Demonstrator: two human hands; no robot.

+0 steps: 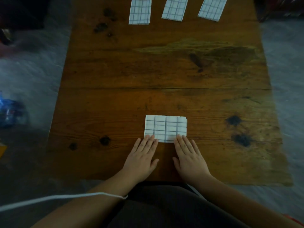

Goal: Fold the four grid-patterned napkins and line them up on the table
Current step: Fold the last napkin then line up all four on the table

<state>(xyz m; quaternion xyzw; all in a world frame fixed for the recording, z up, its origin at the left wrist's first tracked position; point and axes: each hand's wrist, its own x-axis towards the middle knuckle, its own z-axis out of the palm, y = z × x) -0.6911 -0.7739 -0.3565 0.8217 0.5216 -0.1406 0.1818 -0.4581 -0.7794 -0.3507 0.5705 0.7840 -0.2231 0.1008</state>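
A folded white napkin with a dark grid [165,128] lies flat on the wooden table [164,71], close to its near edge. My left hand [141,157] rests flat with its fingertips on the napkin's near left corner. My right hand [189,157] rests flat with its fingertips on the near right corner. Both hands have fingers stretched out and hold nothing. Three more folded grid napkins lie in a row at the far edge: one on the left [140,11], one in the middle [174,8] and one on the right [212,8].
Dark stains [103,22] mark the table's far left, and dark knots [241,139] mark the near right. A blue object [9,112] lies on the floor to the left. A white cord [57,198] crosses my left forearm.
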